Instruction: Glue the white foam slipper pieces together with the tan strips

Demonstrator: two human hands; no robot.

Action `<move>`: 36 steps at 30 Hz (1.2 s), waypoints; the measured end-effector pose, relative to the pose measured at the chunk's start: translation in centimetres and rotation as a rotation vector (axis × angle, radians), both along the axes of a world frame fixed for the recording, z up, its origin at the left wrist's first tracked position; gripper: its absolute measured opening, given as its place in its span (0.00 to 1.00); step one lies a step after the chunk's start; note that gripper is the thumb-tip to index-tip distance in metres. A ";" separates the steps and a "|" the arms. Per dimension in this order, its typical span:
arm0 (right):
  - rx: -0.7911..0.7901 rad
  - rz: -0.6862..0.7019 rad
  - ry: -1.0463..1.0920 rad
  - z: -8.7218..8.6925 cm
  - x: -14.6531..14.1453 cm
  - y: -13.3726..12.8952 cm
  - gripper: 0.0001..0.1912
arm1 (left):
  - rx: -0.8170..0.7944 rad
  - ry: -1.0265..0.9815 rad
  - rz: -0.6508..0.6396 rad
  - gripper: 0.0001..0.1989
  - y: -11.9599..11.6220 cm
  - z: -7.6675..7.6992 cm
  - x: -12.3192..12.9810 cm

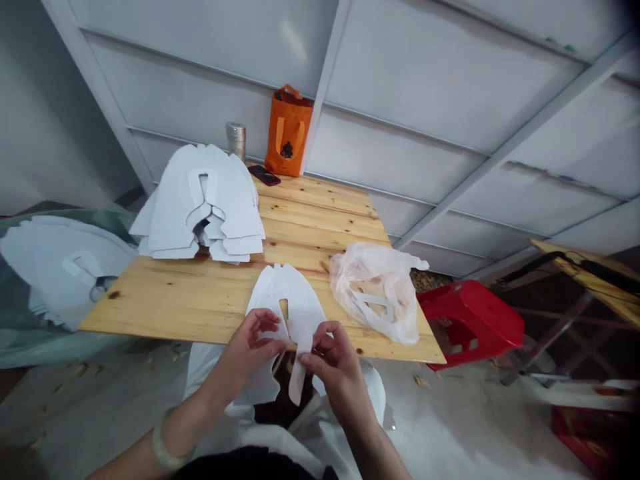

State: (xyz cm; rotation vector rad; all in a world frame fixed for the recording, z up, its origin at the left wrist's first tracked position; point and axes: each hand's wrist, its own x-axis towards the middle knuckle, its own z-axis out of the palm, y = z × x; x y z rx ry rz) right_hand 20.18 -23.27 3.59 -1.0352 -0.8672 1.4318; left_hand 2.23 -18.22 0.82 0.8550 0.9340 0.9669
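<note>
A white dome-shaped cut-out sheet (307, 303), with a slot down its middle, lies over the front edge of the table. My left hand (257, 343) is closed on its left part beside the slot, thumb and fingers pinching the edge. A narrow white strip (297, 380) hangs below the slot on the right. My right hand (333, 360) pinches this strip between thumb and fingers. Whether the strip is joined to the sheet is hard to see. To the back left, a stack of similar white sheets (173, 193) rests on the table.
On the wooden table (310, 220), a clear plastic bag (370, 267) holding white scraps lies at right. An orange bag (289, 137), a metallic cup (237, 140) and a phone (264, 175) stand or lie behind. More white sheets (55, 250) fill a bag at left. A red stool (475, 313) is at right.
</note>
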 end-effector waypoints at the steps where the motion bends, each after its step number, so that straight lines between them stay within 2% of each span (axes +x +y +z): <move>1: -0.001 0.005 -0.005 0.0 0.0 0.1 0.22 | -0.022 -0.047 -0.037 0.24 0.0 0.1 0.0; 4: -0.013 0.021 -0.020 0.2 -0.1 0.3 0.22 | -0.076 -0.178 -0.118 0.23 0.0 0.4 -0.2; 8: -0.043 0.095 0.021 0.3 0.0 0.3 0.24 | -0.043 -0.261 -0.130 0.24 0.2 0.8 -0.4; 12: -0.044 0.124 0.052 0.3 0.0 0.1 0.26 | -0.127 -0.380 -0.286 0.28 0.1 0.5 -0.6; 15: -0.032 0.130 0.043 0.4 -0.1 -0.1 0.26 | -0.184 -0.421 -0.321 0.30 -0.4 0.2 -0.6; 21: -0.038 0.076 0.046 0.1 -0.6 -0.3 0.28 | -0.214 -0.329 -0.197 0.26 -1.2 -0.3 0.0; 24: 0.000 0.027 0.043 -0.3 -0.8 -0.4 0.24 | -0.190 -0.219 -0.116 0.23 -1.2 -0.5 -0.3; 29: 0.019 -0.089 -0.043 -0.8 -1.1 -0.7 0.18 | -0.199 -0.032 -0.074 0.23 -1.2 0.0 -1.3; 33: -0.009 -0.194 -0.193 -1.5 -1.1 -0.1 0.18 | -0.012 0.111 0.015 0.21 -1.0 0.8 -1.1; 36: 0.000 -0.252 -0.341 -2.1 -0.6 1.5 0.17 | 0.164 0.222 0.102 0.16 -0.2 0.8 -0.4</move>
